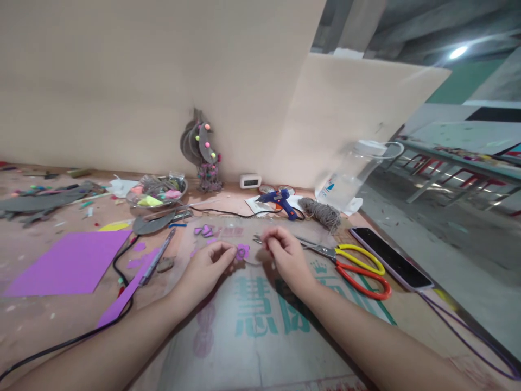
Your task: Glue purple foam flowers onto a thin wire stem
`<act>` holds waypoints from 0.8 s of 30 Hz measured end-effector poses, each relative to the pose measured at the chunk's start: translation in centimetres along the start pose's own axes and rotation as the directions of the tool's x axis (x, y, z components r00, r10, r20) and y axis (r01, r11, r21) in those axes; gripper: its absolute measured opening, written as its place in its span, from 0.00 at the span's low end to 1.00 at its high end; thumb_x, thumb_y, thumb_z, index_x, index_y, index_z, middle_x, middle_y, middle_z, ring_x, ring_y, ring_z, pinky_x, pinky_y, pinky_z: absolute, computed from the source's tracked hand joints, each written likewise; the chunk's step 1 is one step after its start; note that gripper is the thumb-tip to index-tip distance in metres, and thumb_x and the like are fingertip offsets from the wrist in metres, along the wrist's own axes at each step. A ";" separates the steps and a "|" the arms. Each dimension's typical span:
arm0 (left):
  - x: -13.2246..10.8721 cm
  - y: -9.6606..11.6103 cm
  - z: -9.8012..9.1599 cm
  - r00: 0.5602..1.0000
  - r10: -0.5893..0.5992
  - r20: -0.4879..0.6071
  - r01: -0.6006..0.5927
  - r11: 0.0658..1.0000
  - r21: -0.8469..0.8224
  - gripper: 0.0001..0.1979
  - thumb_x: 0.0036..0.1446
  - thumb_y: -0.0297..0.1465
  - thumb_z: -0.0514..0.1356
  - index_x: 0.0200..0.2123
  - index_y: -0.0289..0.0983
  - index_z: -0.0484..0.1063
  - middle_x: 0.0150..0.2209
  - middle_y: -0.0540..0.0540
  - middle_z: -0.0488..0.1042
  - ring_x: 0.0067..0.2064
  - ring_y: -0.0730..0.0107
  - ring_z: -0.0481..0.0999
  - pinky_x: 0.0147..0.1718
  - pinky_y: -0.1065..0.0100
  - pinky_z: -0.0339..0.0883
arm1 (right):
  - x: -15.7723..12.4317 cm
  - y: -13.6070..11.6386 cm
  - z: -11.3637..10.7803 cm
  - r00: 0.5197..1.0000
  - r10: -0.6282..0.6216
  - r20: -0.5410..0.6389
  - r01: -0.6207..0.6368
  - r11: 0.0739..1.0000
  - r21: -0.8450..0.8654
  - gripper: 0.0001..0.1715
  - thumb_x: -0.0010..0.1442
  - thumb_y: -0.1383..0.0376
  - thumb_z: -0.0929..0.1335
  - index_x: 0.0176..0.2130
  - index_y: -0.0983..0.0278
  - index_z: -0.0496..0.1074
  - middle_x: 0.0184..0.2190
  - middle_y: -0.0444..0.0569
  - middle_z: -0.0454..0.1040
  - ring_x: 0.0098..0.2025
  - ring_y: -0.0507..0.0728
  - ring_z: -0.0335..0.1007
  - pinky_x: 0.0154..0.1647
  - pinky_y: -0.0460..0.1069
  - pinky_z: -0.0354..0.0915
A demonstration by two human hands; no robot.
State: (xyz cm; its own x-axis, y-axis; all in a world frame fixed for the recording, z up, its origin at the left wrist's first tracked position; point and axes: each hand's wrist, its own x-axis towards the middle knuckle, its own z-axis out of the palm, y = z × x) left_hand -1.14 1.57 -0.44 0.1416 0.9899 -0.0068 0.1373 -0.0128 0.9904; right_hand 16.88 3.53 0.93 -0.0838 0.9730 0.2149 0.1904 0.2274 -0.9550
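Between the thumb and fingertips of my left hand point(211, 263) is a small purple paper flower point(243, 251) with a dark curled line at its centre. My right hand point(287, 252) is closed in a pinch just to the right of it; whatever its fingertips hold is too small or hidden to make out. A faint grey strand point(254, 264) curves below, between the two hands. Several purple cut-out pieces point(204, 231) lie beyond my left hand. Scissors point(362, 271) with one yellow and one red handle lie right of my right hand, their blades partly behind it.
A blue glue gun point(285, 202), a grey twine bundle point(321, 213) and a water bottle point(345, 174) stand or lie behind. A phone point(391, 258) is at the right edge. Purple paper point(69, 262), a pen point(158, 258) and a black cord point(61, 346) lie left.
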 end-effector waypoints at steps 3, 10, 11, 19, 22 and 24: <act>0.1 -0.1 0.0 1.000 -0.008 0.000 0.008 0.999 -0.050 0.14 0.55 0.41 0.58 0.27 0.35 0.69 0.22 0.52 0.69 0.24 0.73 0.67 0.27 0.71 0.60 | -0.2 0.0 -0.7 1.000 -0.010 0.021 0.012 0.998 -0.056 0.09 0.48 0.69 0.58 0.18 0.61 0.57 0.17 0.41 0.54 0.22 0.52 0.51 0.24 0.47 0.49; 0.3 -0.3 0.2 1.000 -0.014 -0.002 0.014 0.996 -0.090 0.13 0.55 0.40 0.58 0.29 0.35 0.70 0.22 0.52 0.69 0.25 0.73 0.67 0.27 0.71 0.60 | -0.6 0.0 -1.1 1.000 -0.017 -0.005 0.017 0.998 -0.066 0.10 0.60 0.62 0.59 0.29 0.61 0.63 0.18 0.39 0.53 0.21 0.51 0.49 0.23 0.47 0.49; 0.3 -0.4 0.2 1.000 -0.008 -0.002 0.008 0.995 -0.099 0.13 0.55 0.40 0.58 0.29 0.35 0.70 0.22 0.52 0.69 0.25 0.73 0.67 0.27 0.71 0.60 | -0.6 0.0 -1.0 1.000 -0.026 0.005 0.027 0.995 -0.097 0.11 0.61 0.60 0.59 0.31 0.62 0.65 0.19 0.39 0.55 0.22 0.52 0.51 0.24 0.47 0.50; 0.4 -0.5 0.1 1.000 0.002 0.003 -0.002 0.989 -0.145 0.13 0.55 0.40 0.58 0.29 0.35 0.70 0.22 0.52 0.69 0.25 0.72 0.67 0.27 0.71 0.60 | -0.2 -1.0 -0.8 0.989 -0.137 0.056 0.148 0.907 -0.394 0.17 0.60 0.58 0.63 0.23 0.61 0.65 0.20 0.43 0.64 0.24 0.54 0.60 0.27 0.48 0.56; 0.5 -0.4 0.1 1.000 -0.011 0.003 0.011 0.986 -0.165 0.13 0.55 0.40 0.58 0.29 0.35 0.70 0.22 0.51 0.71 0.25 0.72 0.68 0.26 0.71 0.60 | 1.0 -1.6 -2.6 0.982 -0.190 -0.013 0.165 0.884 -0.438 0.19 0.62 0.56 0.61 0.23 0.61 0.64 0.19 0.44 0.62 0.24 0.54 0.59 0.27 0.49 0.56; 0.5 -0.4 0.1 1.000 -0.016 0.009 0.017 0.987 -0.162 0.13 0.54 0.40 0.58 0.29 0.35 0.70 0.23 0.51 0.72 0.25 0.72 0.69 0.27 0.71 0.60 | 2.3 -1.8 -4.5 0.976 -0.197 -0.092 0.140 0.892 -0.430 0.14 0.61 0.56 0.62 0.30 0.61 0.68 0.21 0.44 0.64 0.25 0.54 0.60 0.27 0.49 0.57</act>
State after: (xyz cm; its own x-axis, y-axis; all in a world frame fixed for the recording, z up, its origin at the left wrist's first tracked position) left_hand -1.04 2.06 -0.83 0.1484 0.9887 -0.0235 -0.0211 0.0269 0.9994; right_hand 20.77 5.51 4.01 -0.0290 0.9083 0.4172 0.5789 0.3555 -0.7338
